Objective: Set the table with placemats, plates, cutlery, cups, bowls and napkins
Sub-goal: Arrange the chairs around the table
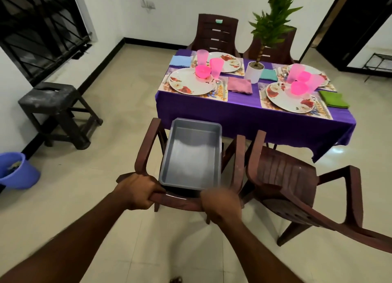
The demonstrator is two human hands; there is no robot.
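The tabletop point(244, 111) is the biggest thing here. It has a purple cloth point(275, 125) on it, and its long side runs from left to right across the room. Four places are set on it. Each place has a flowery placemat point(221, 94) with a big round flowery plate point(186, 84) on top. Pink cups point(216, 67) stand up straight by the plates, and small pink bowls point(203, 71) sit on the plates with their open side up. Cutlery point(218, 86) lies beside the plates, but it is too small to tell which pieces. A folded napkin lies next to each place: a blue one point(180, 60), a pink one point(239, 85), a teal one point(268, 74) and a green one point(334, 99). A green plant in a white pot point(254, 71) stands in the middle.

A brown plastic chair point(146, 153) stands between the person and the tabletop. A gray tub point(191, 155) sits on its seat, with its long side pointing toward the tabletop. Nothing is inside the tub. The left hand point(135, 192) is curled tight around the top of the chair back. The right hand point(221, 204) is also on the chair back, with its fingers bent over it, but it looks blurry.

Another brown chair point(297, 187) is just to the right. Two more chairs point(216, 33) stand at the far side. A dark stool point(55, 108) is by the left wall, and a blue bucket point(18, 170) sits on the floor near it.
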